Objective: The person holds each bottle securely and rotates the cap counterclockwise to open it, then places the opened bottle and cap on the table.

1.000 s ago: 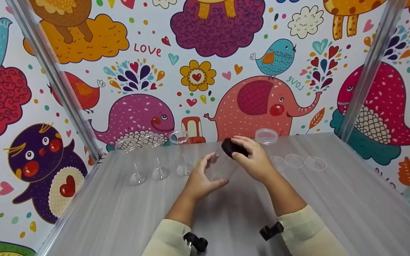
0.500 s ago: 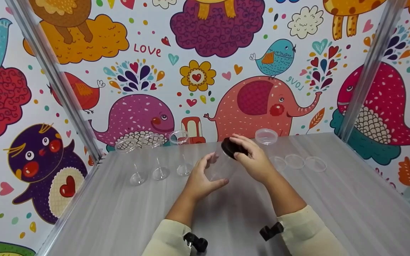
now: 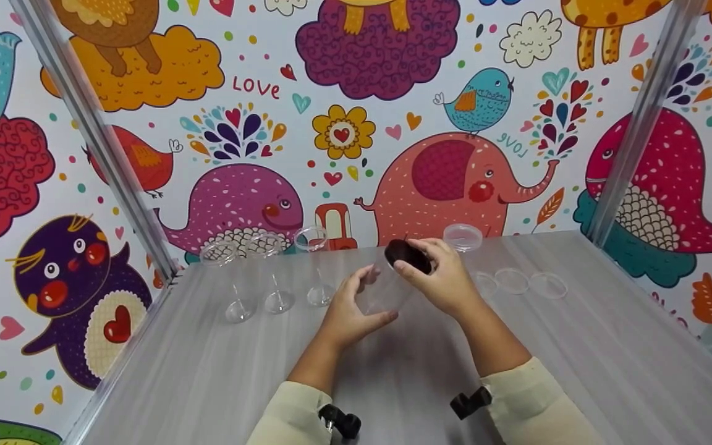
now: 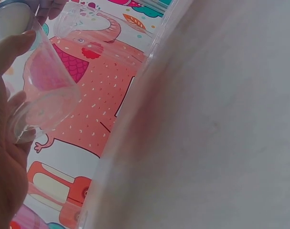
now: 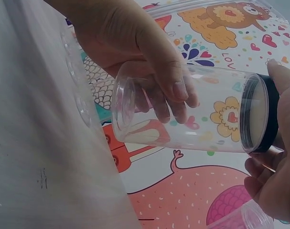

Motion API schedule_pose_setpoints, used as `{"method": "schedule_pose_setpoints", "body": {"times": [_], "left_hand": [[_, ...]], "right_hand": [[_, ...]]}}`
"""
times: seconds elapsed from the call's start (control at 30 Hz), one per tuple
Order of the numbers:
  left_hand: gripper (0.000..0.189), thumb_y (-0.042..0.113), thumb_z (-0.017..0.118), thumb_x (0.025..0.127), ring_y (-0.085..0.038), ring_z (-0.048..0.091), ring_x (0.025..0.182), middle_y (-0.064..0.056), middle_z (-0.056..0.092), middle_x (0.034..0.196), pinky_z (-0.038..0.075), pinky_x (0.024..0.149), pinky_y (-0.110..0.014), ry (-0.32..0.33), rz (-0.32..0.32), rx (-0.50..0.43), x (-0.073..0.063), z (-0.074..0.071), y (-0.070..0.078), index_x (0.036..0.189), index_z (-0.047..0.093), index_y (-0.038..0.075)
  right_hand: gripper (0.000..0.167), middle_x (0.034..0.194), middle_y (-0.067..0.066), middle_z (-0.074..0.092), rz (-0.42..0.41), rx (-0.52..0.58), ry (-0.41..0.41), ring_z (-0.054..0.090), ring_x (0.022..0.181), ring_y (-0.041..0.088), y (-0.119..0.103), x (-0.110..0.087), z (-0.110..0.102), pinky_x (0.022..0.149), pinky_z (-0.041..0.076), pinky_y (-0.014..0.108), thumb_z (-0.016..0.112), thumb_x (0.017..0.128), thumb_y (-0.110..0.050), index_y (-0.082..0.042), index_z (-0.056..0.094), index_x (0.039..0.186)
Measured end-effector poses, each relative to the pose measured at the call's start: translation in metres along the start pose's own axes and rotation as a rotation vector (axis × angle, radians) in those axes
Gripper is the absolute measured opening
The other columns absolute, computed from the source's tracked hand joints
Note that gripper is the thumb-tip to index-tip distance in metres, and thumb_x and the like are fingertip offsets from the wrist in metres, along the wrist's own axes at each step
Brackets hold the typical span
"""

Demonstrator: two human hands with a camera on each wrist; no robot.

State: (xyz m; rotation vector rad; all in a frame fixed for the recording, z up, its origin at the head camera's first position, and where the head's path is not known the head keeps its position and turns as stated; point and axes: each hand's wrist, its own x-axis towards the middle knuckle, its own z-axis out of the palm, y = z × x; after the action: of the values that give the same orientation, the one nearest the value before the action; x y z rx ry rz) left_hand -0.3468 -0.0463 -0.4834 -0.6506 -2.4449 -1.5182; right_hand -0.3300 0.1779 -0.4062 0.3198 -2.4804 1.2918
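Observation:
A clear plastic jar (image 5: 202,109) with a black lid (image 3: 406,256) is held up above the table, tilted, its lid end up and to the right in the head view. My left hand (image 3: 345,315) grips the jar's body near its base, thumb on one side and fingers on the other. With thumb and fingers at the lid's rim, my right hand (image 3: 445,281) grips the lid. The right wrist view shows the lid seated over the jar's mouth, its pale inner face visible through the clear wall. Nothing shows inside the jar.
Three clear jars, one of them a tall jar (image 3: 279,301), stand in a row at the back left of the grey table (image 3: 207,383). Another clear jar (image 3: 462,238) stands at the back right, behind several flat clear discs (image 3: 512,280). A cartoon-printed wall (image 3: 343,179) closes the back.
My right thumb and fingers have shifted round the lid's rim, the thumb now farther left. The left hand and the jar have stayed in place.

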Motion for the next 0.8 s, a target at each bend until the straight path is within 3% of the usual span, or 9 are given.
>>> {"method": "schedule_pose_setpoints", "body": {"times": [0.27, 0.5, 0.8], "left_hand": [[0.098, 0.057, 0.092, 0.075, -0.013, 0.053, 0.144, 0.013, 0.058, 0.154, 0.044, 0.127, -0.045, -0.004, 0.0, -0.008, 0.0003, -0.0004, 0.0007, 0.157, 0.046, 0.03], [0.098, 0.058, 0.091, 0.075, -0.014, 0.053, 0.144, 0.011, 0.059, 0.154, 0.045, 0.126, -0.044, -0.002, 0.004, 0.012, -0.0008, -0.0007, 0.0004, 0.157, 0.046, 0.029], [0.098, 0.06, 0.091, 0.075, -0.014, 0.054, 0.144, 0.012, 0.059, 0.153, 0.045, 0.126, -0.045, -0.005, -0.009, 0.013, -0.0007, -0.0007, 0.0, 0.157, 0.047, 0.031]], "right_hand": [[0.056, 0.153, 0.006, 0.062, -0.064, 0.062, -0.003, 0.055, 0.141, 0.031, -0.0009, -0.001, -0.0014, 0.112, 0.056, 0.056, 0.078, 0.096, -0.042, -0.02, 0.067, 0.146], [0.048, 0.161, 0.001, 0.056, -0.108, 0.107, -0.047, 0.049, 0.151, 0.032, -0.0001, -0.0024, -0.0012, 0.119, 0.049, 0.059, 0.065, 0.1, -0.02, -0.02, 0.065, 0.148], [0.05, 0.164, -0.001, 0.054, -0.098, 0.134, -0.06, 0.045, 0.154, 0.031, 0.0003, -0.0027, -0.0015, 0.12, 0.047, 0.062, 0.059, 0.1, -0.016, -0.023, 0.065, 0.148]]}}
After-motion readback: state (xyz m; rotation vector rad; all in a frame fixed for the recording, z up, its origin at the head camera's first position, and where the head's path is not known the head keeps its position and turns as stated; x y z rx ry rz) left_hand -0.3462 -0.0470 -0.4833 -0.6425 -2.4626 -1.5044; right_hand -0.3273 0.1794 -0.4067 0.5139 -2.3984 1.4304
